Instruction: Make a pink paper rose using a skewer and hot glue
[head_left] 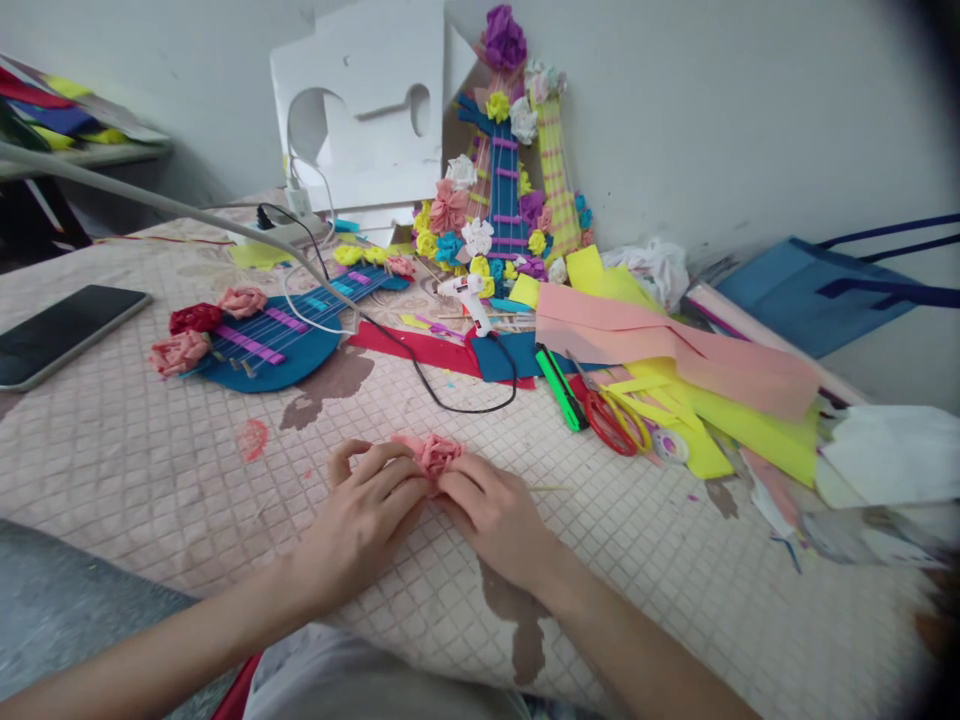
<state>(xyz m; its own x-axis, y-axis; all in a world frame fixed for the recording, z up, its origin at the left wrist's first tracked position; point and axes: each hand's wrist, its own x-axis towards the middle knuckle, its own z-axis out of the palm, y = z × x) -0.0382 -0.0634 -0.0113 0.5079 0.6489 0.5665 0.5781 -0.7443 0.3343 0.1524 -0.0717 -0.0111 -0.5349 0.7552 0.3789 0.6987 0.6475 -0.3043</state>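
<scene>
Between my two hands, just above the quilted tablecloth, is a pink crepe paper flower (439,455) with ruffled, twisted petals. My left hand (371,505) pinches its left side, fingers bent. From the right, my right hand (487,505) grips the flower's lower edge with thumb and fingers together. The underside of the flower is hidden by my fingers. A thin pale stick (549,488) shows just right of my right hand. Beyond the hands to the left lies a blue paper guitar (289,365) with purple strips, strings and several paper flowers on it.
A white glue gun (469,298) stands behind, its black cord (472,410) looping forward. Right of it lie a green box cutter (561,388), scissors (611,420), tape (670,446) and pink crepe paper (675,345). A phone (71,330) rests at left; a white cable (187,208) crosses above.
</scene>
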